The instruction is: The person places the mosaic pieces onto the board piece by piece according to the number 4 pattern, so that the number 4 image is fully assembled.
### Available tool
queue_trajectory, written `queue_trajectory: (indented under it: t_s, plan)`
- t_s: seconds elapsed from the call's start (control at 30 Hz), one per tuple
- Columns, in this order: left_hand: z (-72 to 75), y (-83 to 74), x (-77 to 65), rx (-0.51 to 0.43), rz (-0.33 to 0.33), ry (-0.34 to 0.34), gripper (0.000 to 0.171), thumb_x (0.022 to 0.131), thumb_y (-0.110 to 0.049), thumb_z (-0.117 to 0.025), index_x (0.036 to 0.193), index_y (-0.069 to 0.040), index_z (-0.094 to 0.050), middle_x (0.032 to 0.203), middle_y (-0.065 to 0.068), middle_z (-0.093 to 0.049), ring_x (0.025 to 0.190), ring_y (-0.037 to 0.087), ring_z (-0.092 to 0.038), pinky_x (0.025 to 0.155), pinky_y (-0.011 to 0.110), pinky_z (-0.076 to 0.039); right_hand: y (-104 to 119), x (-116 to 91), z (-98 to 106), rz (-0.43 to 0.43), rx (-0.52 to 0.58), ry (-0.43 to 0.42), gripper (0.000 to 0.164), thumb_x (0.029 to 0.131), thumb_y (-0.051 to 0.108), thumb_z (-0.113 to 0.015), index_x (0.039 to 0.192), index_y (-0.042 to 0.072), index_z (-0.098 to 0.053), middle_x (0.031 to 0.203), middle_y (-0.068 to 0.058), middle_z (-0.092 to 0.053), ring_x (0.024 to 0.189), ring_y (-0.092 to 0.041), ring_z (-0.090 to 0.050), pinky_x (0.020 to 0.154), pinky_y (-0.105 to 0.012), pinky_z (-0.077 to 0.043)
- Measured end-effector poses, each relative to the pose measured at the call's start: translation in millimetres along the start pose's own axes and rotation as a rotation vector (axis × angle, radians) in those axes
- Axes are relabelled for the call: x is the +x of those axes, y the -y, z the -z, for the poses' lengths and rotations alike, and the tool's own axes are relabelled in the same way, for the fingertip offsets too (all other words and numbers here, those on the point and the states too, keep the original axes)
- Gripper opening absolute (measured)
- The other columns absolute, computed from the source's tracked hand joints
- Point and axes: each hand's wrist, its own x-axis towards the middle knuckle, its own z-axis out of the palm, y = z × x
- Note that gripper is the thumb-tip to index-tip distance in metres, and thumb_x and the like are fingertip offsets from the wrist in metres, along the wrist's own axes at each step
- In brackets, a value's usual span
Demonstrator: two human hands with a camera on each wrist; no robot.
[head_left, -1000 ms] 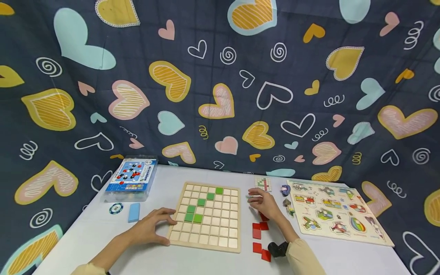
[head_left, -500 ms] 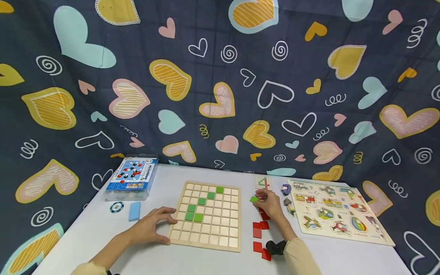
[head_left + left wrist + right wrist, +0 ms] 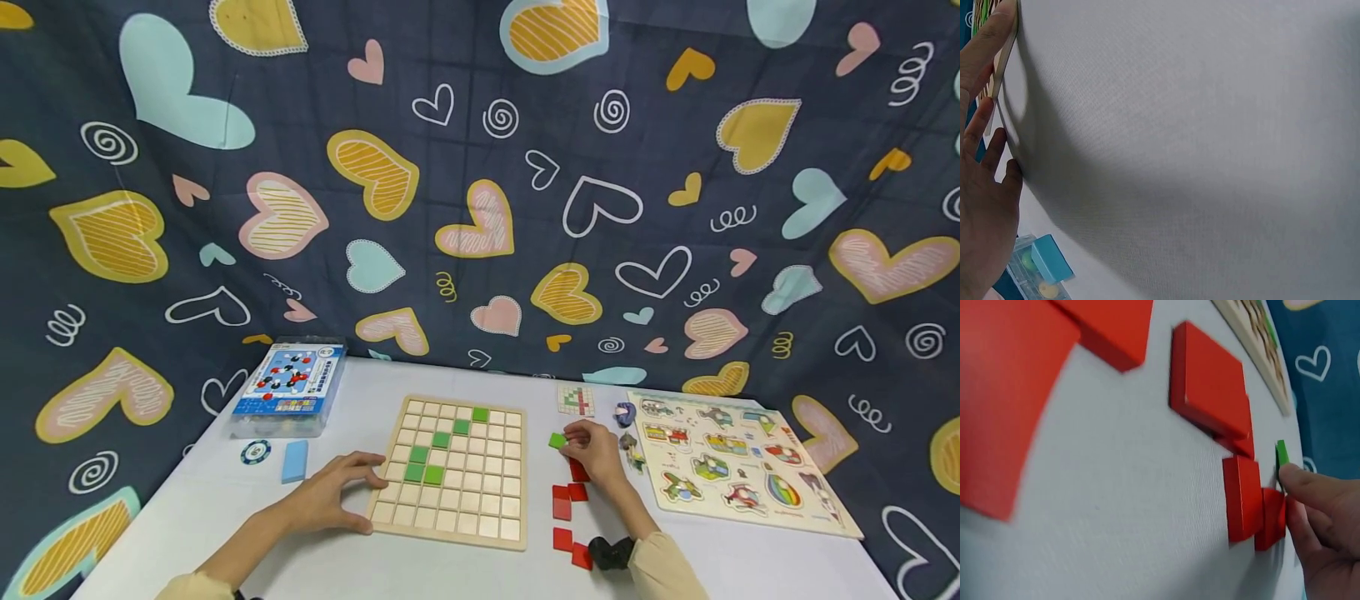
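Here, your right hand pinches a green tile near red tiles. Your spread left hand touches the grid board; white table separates board from red tiles

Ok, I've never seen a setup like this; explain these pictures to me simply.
There is no machine here: a person works bare-handed. The wide view is taken from the head, looking forward and down; the other two come from the wrists. On the white table lie a board with six green tiles on it, red tiles, a card, a puzzle, a box, a blue block and a chip. The left hand touches the board's left edge, while the right hand pinches another green tile.
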Motion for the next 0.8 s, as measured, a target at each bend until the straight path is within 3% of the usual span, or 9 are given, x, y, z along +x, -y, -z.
queue_trajectory:
  t_s: [0.17,0.4,0.8]
  plan:
    - [0.5,1.3,0.9,-0.004,0.004,0.004,0.049,0.067,-0.048,-0.081,0.107,-0.024,-0.067,0.139,0.013,-0.047,0.126,0.047,-0.039,0.097,0.068,-0.033,9.0,-7.5,-3.3,-0.01,0.08,0.014,0.024,0.075,-0.008,-0.074,0.098,-0.006,-0.068,0.089,-0.013,-0.071,0.08,-0.023,-0.067,0.074,-0.031,-0.057]
    - [0.6,0.8,-0.6,-0.018,0.007,0.007,0.048,0.068,-0.047,-0.081,0.108,-0.024,-0.067,0.139,0.014,-0.047,0.126,0.047,-0.038,0.097,0.068,-0.033,24.5,-28.3,-19.0,-0.063,0.244,0.029,0.024,0.075,-0.009,-0.074,0.099,-0.006,-0.068,0.091,-0.016,-0.071,0.082,-0.026,-0.07,0.072,-0.028,-0.057]
    - [-0.8,2.8,0.5,-0.024,0.003,0.012,0.048,0.067,-0.047,-0.081,0.107,-0.024,-0.067,0.139,0.013,-0.047,0.126,0.047,-0.038,0.097,0.068,-0.033,48.3,-59.0,-44.1,-0.02,0.373,0.106,0.027,0.075,-0.005,-0.076,0.101,-0.007,-0.067,0.095,-0.017,-0.071,0.082,-0.022,-0.069,0.073,-0.02,-0.055]
